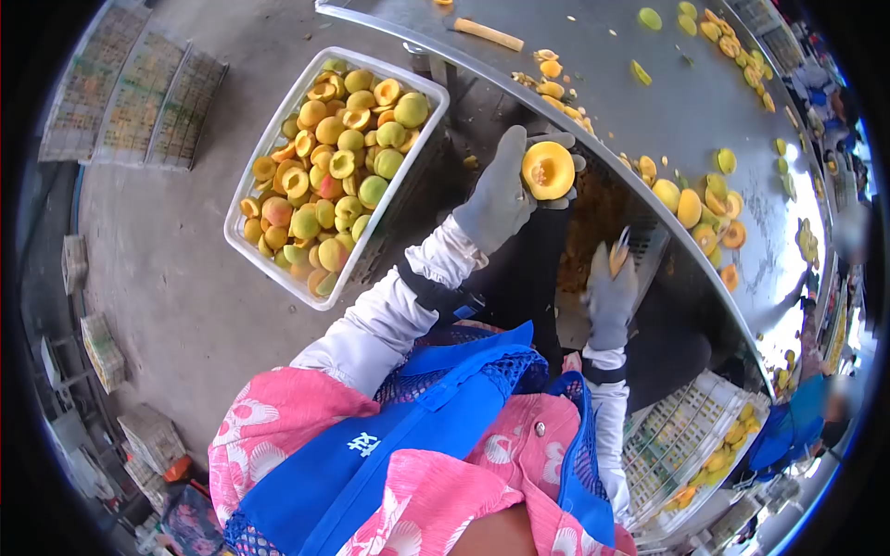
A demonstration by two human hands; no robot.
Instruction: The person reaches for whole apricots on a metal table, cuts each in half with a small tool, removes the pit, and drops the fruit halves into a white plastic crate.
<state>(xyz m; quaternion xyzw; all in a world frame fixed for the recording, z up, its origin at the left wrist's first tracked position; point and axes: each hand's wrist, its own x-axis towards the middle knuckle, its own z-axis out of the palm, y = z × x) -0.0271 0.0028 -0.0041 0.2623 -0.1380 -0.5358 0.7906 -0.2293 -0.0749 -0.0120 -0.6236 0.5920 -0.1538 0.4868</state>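
Observation:
My left hand [501,190], in a grey glove, holds a halved yellow peach [548,170] with its hollow cut face turned up, near the metal table's edge. Lower and to the right, my right hand [610,295], also gloved in grey, is closed around a small knife [619,250] with a short blade and a light handle. To the left of my left hand, a white crate [240,204] on the floor is full of halved and whole-looking peaches [329,176].
The metal table [593,56] carries scattered peach halves [705,208], pit bits and a wooden stick [489,34]. A basket [672,435] with yellow fruit stands at lower right. Stacked crates [130,93] are at upper left. People [788,426] are at the far right.

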